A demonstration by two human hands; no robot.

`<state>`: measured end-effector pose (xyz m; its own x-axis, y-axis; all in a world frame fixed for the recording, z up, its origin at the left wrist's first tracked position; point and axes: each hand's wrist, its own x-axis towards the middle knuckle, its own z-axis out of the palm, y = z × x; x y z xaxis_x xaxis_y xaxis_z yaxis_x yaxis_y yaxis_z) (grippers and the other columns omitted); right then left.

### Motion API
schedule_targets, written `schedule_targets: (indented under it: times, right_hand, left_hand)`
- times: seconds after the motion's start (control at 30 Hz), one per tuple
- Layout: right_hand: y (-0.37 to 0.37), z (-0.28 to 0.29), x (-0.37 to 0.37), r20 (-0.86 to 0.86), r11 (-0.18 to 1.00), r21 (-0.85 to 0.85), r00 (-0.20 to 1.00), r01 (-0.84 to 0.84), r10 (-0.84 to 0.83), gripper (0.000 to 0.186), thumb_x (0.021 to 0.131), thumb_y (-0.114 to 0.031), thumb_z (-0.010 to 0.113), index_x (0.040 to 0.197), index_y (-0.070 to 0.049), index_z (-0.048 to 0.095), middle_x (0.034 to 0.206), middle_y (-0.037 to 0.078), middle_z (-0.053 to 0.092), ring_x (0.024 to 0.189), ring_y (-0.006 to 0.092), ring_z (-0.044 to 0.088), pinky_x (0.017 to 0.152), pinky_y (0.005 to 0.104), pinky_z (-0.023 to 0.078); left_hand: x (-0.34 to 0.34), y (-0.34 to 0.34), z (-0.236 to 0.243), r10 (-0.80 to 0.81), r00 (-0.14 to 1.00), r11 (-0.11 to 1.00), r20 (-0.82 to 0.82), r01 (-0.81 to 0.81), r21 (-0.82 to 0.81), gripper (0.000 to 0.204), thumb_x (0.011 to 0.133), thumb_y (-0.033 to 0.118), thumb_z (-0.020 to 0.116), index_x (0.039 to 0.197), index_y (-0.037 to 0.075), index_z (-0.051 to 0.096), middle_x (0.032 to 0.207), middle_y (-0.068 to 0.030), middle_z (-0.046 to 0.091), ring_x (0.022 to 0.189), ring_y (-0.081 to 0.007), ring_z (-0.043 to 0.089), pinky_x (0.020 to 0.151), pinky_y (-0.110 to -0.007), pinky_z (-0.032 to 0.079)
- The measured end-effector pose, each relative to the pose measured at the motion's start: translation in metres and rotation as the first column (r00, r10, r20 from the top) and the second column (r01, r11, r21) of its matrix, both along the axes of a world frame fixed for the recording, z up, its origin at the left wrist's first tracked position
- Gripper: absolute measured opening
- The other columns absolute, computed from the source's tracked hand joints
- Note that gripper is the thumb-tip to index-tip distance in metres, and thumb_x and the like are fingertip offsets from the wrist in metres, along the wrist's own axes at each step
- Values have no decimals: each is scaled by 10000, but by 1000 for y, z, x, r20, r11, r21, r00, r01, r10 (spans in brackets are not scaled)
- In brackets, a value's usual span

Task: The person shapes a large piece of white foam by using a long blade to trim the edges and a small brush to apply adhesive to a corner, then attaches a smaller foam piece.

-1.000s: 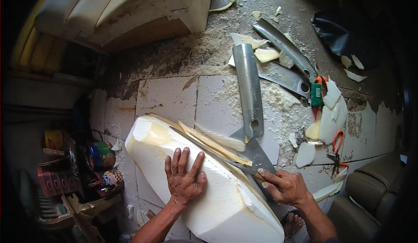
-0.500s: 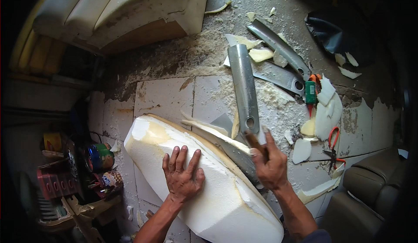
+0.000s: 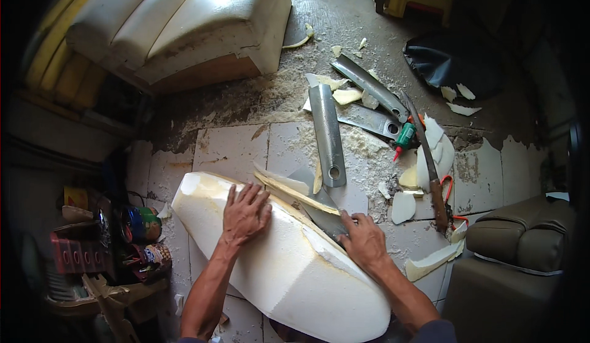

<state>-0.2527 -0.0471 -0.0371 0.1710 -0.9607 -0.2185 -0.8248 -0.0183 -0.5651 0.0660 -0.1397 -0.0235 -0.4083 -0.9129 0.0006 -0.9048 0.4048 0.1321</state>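
You have put the knife (image 3: 427, 152) down: half a second ago its handle was in your right hand (image 3: 365, 245), and now it lies well off to the right, blade across the pale foam scraps (image 3: 404, 208), handle toward the near side and over the red-handled scissors (image 3: 447, 186). The green bottle (image 3: 405, 135) is just left of the blade.

Your right hand has come back to the near end of the thin yellowish strip (image 3: 295, 190). Its fingers are bent there, but you can't be sure from this view whether they pinch the strip or only touch it.

Your left hand has shifted from the middle of the white foam block (image 3: 289, 263) toward its far right edge, where its fingers rest loosely apart, gripping nothing that shows.

The block itself lies slantwise on the near side in front of you, between your forearms, about where it was. The strip runs along its far right side, above the grey sheet (image 3: 324, 221). With the blade out of your hand, this looks like a break in the slicing, both hands now at the trimmed edge.
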Motion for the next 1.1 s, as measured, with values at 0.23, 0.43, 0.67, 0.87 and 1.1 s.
schedule_targets:
  times: [0.23, 0.43, 0.67, 0.87, 1.1]
  right_hand:
    - [-36, -24, -4, -105, 975, -162, 980, 150, -168, 667, 839, -209, 784, 1427, -39, 519, 1156, 182, 561, 1086, 358, 542, 892, 468, 508]
    - [-62, 29, 72, 204, 980, -194, 979, 48, -7, 448, 918, -228, 704, 1272, 29, 610, 1136, 250, 643, 1058, 404, 613, 942, 486, 502]
    - [-46, 12, 145, 235, 999, -20, 971, 45, -39, 547, 921, -408, 701, 1275, 5, 646, 1244, 205, 655, 1107, 374, 606, 956, 460, 517]
    - [-56, 22, 150, 255, 997, 68, 965, 39, -55, 387, 898, -312, 717, 1102, 15, 680, 1086, 192, 699, 975, 368, 624, 871, 493, 537]
    - [-111, 11, 185, 276, 972, 213, 961, -94, 33, 651, 950, -384, 680, 1427, 14, 487, 1079, 243, 734, 989, 423, 713, 910, 498, 554]
  left_hand:
    - [-8, -8, 7, 36, 999, 996, -20, -34, 87, 322, 986, 296, 520, 1031, 83, 757, 1045, -98, 751, 1095, -244, 673, 1149, -516, 344]
    - [55, -46, 13, -115, 993, 993, 14, 114, 27, 400, 1046, 381, 460, 1158, 126, 748, 1244, -59, 721, 1213, -261, 631, 1172, -502, 359]
    - [37, -42, 10, -219, 973, 968, -74, 226, 104, 290, 986, 296, 528, 979, 110, 750, 1029, -69, 737, 1064, -238, 670, 1033, -449, 474]
    - [39, -41, 5, -213, 974, 968, -78, 222, 121, 228, 910, 214, 574, 899, 75, 754, 903, -90, 736, 907, -253, 692, 967, -429, 514]
    - [59, -40, 17, 46, 941, 998, -335, -55, -18, 438, 987, 181, 526, 1378, -10, 574, 1198, -228, 709, 1230, -330, 643, 1188, -478, 355]
